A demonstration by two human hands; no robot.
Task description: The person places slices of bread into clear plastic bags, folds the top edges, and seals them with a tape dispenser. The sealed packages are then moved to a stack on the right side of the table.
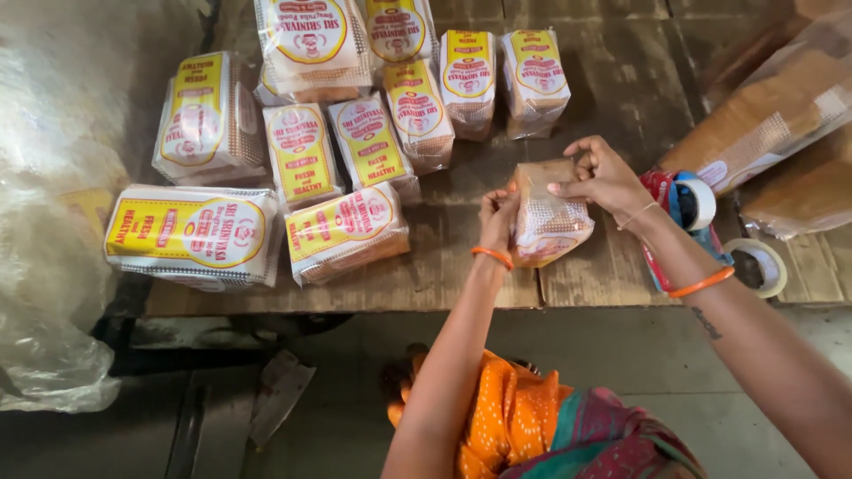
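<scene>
Orange-and-teal clothing (532, 426) sat nearest the lens, both forearms reaching up from it. Left hand (497, 217) and right hand (603, 177) each had a grip closed on one small bread packet (546, 217), held upright just above the wooden desk (444, 266), right fingers pinching its top edge. Tape dispenser (683, 208) lay just right of the packet, loose tape roll (763, 266) beside it. Sealed yellow-label bread packets (302, 151) were spread to the left; unlabelled bagged loaves (772, 115) far right.
</scene>
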